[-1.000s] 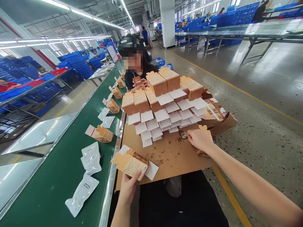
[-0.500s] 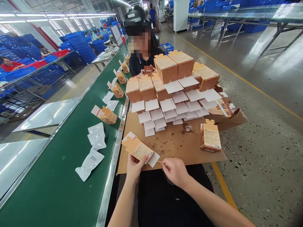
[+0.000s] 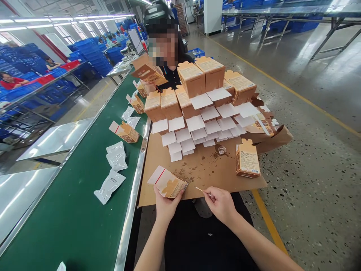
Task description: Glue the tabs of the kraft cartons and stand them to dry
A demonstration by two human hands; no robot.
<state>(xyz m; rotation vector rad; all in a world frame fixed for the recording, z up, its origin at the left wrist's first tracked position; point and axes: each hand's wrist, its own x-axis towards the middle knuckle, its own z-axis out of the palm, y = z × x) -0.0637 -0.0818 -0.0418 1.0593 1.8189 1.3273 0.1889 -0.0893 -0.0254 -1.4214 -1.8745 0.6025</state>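
My left hand [image 3: 167,205] grips a small orange-and-white carton [image 3: 169,183], tilted above the cardboard's front edge, its white flap with a red stripe pointing up and left. Pinched in my right hand [image 3: 220,203] is a thin stick [image 3: 200,189], its tip a little right of the carton and apart from it. A single upright carton [image 3: 247,160] stands on the cardboard [image 3: 208,173] at the right. Behind my hands, stacked cartons [image 3: 191,81] have white flaps sticking out toward me. A small clear dish [image 3: 222,150] sits in front of the stack, among wet spots.
On the left, a green conveyor belt [image 3: 76,203] with a metal rail [image 3: 132,195] carries silver pouches [image 3: 109,185] and open cartons [image 3: 128,132]. Across the stack, a person [image 3: 172,77] holds a brown carton [image 3: 149,71] over the belt.
The carton in my left hand has turned, bringing its striped flap into view. My right hand and the stick have moved slightly right. The other person has raised a brown carton toward the left.
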